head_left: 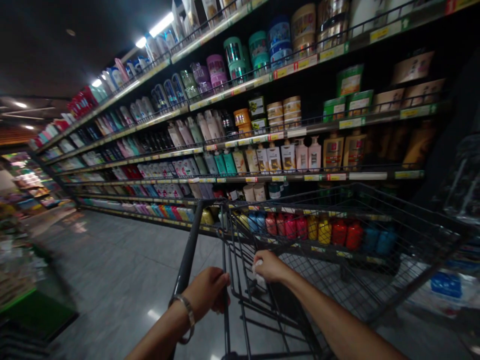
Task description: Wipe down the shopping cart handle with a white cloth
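Note:
A dark metal shopping cart (245, 305) stands right in front of me, turned so its wire basket stretches off to the right. My left hand (208, 292), with a metal bracelet on the wrist, is curled closed at a thin upright bar of the cart's near end. The thick handle bar (187, 250) passes just left of it. Over the cart, my right hand (267, 266) is closed on a small crumpled white piece (258, 270), perhaps paper or tissue; its kind is unclear. The fingertips of both hands are partly hidden.
A long shelf unit (228, 142) of bottles, jars and tubs runs along the far side. Red bottles (339, 232) stand low behind the cart. Grey floor (123, 270) lies to the left, beside a green-edged display (41, 310). Plastic-wrapped packs (446, 285) sit at right.

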Demonstrator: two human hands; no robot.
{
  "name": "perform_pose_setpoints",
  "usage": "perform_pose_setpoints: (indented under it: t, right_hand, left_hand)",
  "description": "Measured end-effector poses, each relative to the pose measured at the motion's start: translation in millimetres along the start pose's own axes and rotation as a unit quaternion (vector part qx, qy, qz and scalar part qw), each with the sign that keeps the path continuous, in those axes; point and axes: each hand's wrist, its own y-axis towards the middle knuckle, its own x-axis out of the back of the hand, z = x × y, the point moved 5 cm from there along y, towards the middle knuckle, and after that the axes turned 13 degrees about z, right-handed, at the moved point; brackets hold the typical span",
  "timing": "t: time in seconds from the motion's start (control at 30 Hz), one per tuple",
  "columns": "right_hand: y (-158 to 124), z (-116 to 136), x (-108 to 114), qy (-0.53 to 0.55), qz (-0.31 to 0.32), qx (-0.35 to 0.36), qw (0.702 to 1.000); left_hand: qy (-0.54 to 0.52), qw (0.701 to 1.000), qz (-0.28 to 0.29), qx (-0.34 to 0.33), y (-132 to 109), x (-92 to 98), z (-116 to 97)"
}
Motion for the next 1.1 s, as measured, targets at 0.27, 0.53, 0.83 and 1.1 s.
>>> perform_pose_setpoints:
  t: [0.27,0.53,0.83,1.1]
  right_hand:
    - [0,31,17,0.073,-0.058,0.128,0.987]
    - [-3,32,-10,0.084,0.020,0.143,0.986]
    - [-4,17,20,-0.058,-0.059,0.043,0.996]
    - [-16,61,6,0.079,-0.010,0.250,0.965]
  left_hand:
    - [-0.096,0.995,-0.003,-0.002,-5,0.7,-3]
    - [-0.114,0.993,-0.031,0.013,-6,0.0,-10]
    - [-0.096,0.995,-0.027,0.013,-3,1.4,-9]
    - [-0.095,0.995,-0.026,0.011,-2,0.0,-9]
